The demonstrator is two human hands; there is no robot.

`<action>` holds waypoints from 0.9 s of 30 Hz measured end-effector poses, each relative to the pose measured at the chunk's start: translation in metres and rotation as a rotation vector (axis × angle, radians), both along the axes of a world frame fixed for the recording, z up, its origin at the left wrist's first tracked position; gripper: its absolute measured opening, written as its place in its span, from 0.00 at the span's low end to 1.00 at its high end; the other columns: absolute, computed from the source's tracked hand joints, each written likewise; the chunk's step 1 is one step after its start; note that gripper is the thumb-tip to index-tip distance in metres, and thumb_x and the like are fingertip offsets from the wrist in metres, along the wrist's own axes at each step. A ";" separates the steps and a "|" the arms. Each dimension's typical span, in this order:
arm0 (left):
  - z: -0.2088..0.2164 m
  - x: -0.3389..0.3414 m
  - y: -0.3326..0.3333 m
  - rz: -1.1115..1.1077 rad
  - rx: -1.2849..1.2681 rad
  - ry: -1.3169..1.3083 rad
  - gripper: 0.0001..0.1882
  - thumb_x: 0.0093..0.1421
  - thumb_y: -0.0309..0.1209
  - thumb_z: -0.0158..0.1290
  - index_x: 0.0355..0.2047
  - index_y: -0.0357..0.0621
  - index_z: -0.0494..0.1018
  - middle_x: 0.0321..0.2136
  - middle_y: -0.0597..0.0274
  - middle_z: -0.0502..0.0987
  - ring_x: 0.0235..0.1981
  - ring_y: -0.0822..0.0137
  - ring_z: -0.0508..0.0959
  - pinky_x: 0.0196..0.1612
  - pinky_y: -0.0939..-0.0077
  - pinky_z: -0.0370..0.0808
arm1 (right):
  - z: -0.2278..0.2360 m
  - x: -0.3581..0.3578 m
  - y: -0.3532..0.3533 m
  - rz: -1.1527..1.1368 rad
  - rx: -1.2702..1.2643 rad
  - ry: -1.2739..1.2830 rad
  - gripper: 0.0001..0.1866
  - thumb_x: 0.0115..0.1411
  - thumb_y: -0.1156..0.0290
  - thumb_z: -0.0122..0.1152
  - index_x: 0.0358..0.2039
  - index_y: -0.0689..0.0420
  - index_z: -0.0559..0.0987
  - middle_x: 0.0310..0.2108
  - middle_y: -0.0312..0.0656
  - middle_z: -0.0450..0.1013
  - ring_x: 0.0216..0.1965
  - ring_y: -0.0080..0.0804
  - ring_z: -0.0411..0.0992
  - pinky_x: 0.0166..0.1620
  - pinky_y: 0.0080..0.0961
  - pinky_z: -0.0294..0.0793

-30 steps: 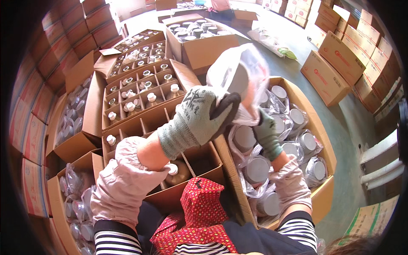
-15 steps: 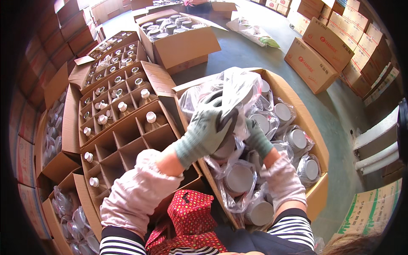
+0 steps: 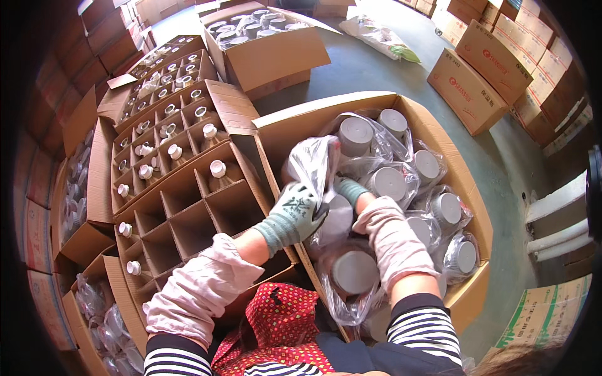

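Note:
My left hand (image 3: 297,213), in a grey-green glove with dark fingertips, is closed on a clear plastic bag (image 3: 313,161) at the left side of an open carton (image 3: 467,178). My right hand (image 3: 351,190), gloved alike, reaches in just right of that bag; its fingers are mostly hidden. Below the hands stands a container with a pale round top (image 3: 335,216). Around them, several grey-lidded containers (image 3: 354,271) in clear plastic bags fill the carton, among them one at the far side (image 3: 355,136).
Left of me, a divided carton (image 3: 185,229) holds several bottles with white caps (image 3: 217,168) along its edges. Another open carton (image 3: 276,59) of grey-lidded containers stands beyond. Closed cartons (image 3: 467,91) sit on the floor at right. A white sack (image 3: 379,37) lies farther off.
Both hands have come down and toward me, and the plastic bag has dropped with them. The containers at the carton's far side now show. My view has shifted slightly.

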State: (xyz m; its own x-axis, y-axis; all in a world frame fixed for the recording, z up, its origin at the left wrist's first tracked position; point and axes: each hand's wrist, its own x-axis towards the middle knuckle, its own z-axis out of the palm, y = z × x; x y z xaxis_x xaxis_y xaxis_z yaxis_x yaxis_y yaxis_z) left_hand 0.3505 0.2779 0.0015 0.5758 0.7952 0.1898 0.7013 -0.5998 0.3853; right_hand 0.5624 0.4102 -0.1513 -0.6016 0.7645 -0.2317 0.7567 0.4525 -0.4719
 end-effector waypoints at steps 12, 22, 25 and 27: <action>0.014 -0.112 -0.061 0.261 -0.010 -0.204 0.26 0.62 0.32 0.63 0.59 0.38 0.73 0.57 0.44 0.75 0.60 0.43 0.74 0.63 0.54 0.71 | 0.140 0.039 0.010 -0.703 0.656 -0.272 0.63 0.40 0.54 0.85 0.74 0.41 0.57 0.72 0.58 0.52 0.75 0.62 0.47 0.71 0.67 0.48; 0.013 -0.127 -0.101 0.129 -0.113 -0.305 0.20 0.65 0.36 0.61 0.54 0.41 0.77 0.53 0.47 0.77 0.57 0.44 0.76 0.61 0.53 0.72 | 0.144 0.112 0.083 -0.822 1.109 0.105 0.07 0.57 0.65 0.70 0.33 0.53 0.85 0.34 0.43 0.83 0.41 0.46 0.80 0.50 0.43 0.75; 0.016 -0.132 -0.111 0.185 -0.205 -0.410 0.18 0.66 0.34 0.59 0.54 0.41 0.78 0.53 0.48 0.79 0.55 0.46 0.77 0.60 0.56 0.74 | 0.168 0.120 0.092 -0.921 0.864 0.505 0.09 0.61 0.66 0.68 0.33 0.58 0.82 0.34 0.50 0.83 0.36 0.51 0.80 0.41 0.41 0.76; 0.019 -0.131 -0.119 0.239 -0.282 -0.492 0.17 0.67 0.33 0.59 0.54 0.41 0.78 0.52 0.48 0.79 0.54 0.46 0.78 0.59 0.58 0.75 | 0.200 0.106 0.086 -0.932 0.945 0.554 0.08 0.63 0.69 0.68 0.31 0.61 0.80 0.29 0.49 0.81 0.29 0.41 0.80 0.36 0.34 0.75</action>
State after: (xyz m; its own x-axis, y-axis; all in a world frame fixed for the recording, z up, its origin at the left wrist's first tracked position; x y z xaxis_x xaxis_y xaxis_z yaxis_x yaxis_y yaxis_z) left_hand 0.2191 0.1585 0.0209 0.2735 0.9498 0.1519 0.5031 -0.2758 0.8190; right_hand 0.6682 0.4957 0.0487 0.3513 0.6547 0.6693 0.7676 0.2080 -0.6063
